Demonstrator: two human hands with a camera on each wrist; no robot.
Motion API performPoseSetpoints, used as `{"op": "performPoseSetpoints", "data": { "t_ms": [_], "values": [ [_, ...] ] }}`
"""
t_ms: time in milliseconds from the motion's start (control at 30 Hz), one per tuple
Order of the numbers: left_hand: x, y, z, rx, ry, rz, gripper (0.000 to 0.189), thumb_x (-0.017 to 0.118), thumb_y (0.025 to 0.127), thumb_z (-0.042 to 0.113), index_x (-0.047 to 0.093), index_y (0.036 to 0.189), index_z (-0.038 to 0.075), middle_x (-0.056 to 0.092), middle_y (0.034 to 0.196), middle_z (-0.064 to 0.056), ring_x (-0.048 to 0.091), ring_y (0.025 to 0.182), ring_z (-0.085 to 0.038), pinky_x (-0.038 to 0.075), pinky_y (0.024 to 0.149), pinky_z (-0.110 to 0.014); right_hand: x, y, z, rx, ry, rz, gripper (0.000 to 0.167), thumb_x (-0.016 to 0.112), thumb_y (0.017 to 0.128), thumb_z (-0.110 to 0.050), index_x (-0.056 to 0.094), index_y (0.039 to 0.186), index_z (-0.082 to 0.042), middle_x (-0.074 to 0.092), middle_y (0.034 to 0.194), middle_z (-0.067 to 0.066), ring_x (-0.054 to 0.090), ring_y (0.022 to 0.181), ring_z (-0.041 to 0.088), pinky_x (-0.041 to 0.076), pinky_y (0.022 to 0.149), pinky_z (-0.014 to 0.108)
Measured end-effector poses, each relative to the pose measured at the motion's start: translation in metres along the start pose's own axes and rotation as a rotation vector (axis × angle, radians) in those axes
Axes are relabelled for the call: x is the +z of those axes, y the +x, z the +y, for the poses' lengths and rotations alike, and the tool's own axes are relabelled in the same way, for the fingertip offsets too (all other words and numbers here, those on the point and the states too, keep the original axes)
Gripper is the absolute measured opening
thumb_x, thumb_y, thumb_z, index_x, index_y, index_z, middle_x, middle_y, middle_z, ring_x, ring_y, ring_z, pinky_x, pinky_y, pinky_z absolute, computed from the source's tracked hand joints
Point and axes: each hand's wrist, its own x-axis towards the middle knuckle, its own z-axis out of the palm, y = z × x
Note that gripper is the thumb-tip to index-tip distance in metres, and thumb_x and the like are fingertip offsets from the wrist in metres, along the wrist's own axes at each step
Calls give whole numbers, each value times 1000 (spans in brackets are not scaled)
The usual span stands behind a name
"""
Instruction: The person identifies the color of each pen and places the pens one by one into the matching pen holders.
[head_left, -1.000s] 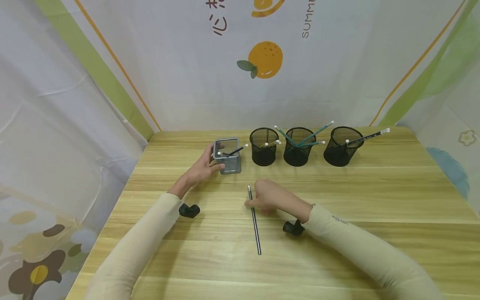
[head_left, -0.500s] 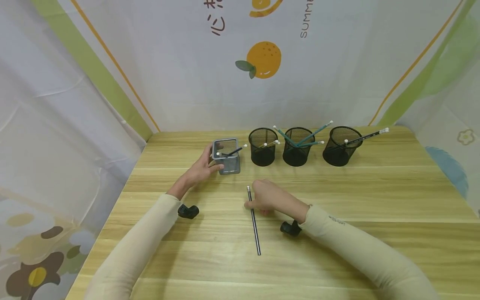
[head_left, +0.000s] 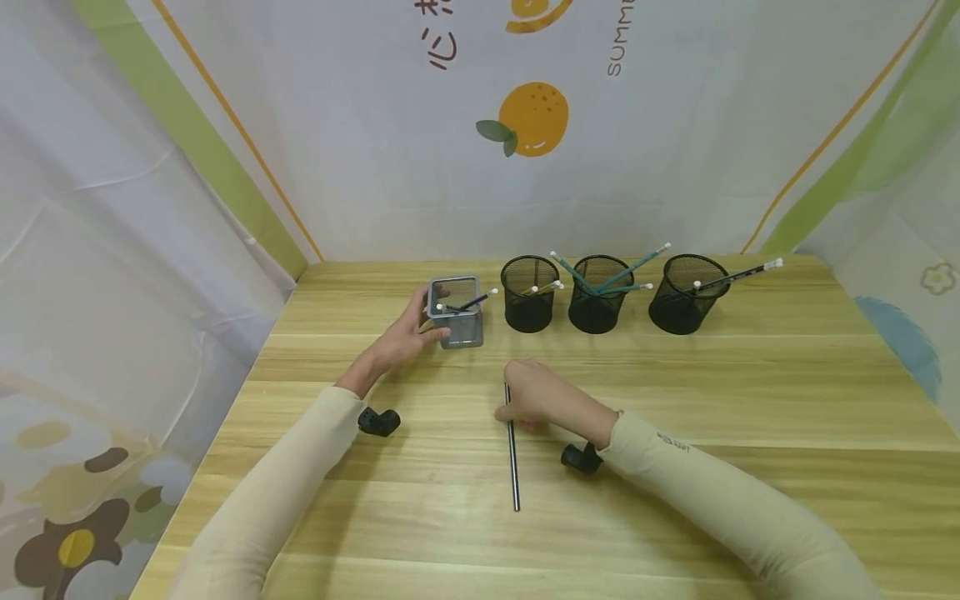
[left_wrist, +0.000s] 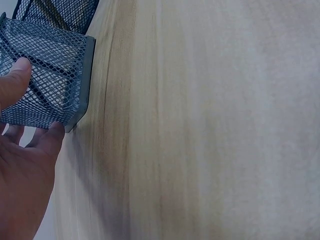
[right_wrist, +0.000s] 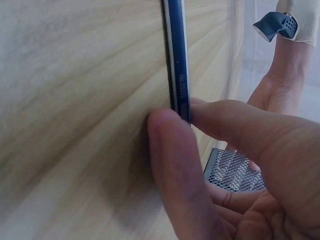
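Note:
My left hand [head_left: 405, 337] grips the grey square mesh pen holder [head_left: 463, 332] at its left side, thumb on the front wall and other fingers behind. In the left wrist view the thumb lies against the mesh wall [left_wrist: 50, 80]. Two dark pencils with white erasers lean inside this holder. Over the middle of the table, my right hand [head_left: 536, 392] pinches a dark striped pencil [head_left: 513, 475] between thumb and index finger. In the right wrist view the pencil [right_wrist: 177, 55] looks dark blue with a pale stripe. The hand hides its eraser end in the head view.
Right of the grey holder stand three round black mesh cups: one [head_left: 528, 312] with yellowish pencils, one [head_left: 594, 312] with green pencils, and a tilted-looking one [head_left: 675, 312] with black pencils. The wooden table [head_left: 420, 517] ends at a white curtain [head_left: 390, 167] behind.
The pencil's far end has swung right, under my right hand, and its white eraser no longer shows. Thumb and index finger now pinch it. The left hand has stayed on the holder.

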Motion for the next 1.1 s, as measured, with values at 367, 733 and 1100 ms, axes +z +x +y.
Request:
{"op": "performPoseSetpoints", "data": {
  "t_ms": [367,733,1100],
  "values": [
    [1,0,1,34,-19,-13,68,56,102,-4,16,156,5,24,157,-25,20,147,-44,23,117,-56,1,3,-5,49,11,-36,27,74,85,-4,63,61,-2,62,48,6,63,41,14,46,41,18],
    [1,1,0,29,-20,-8,69,57,100,-6,16,156,7,25,156,-25,21,147,-44,23,118,-53,2,9,0,16,-24,-109,35,73,82,-6,53,54,-9,53,42,1,60,40,14,34,38,17],
    [0,0,0,14,-21,-11,69,57,101,-5,17,156,9,25,157,-25,22,147,-42,23,118,-52,-20,-2,-1,-37,66,-116,38,67,85,-3,50,51,-10,63,51,8,68,51,23,40,43,19]
  ]
}}
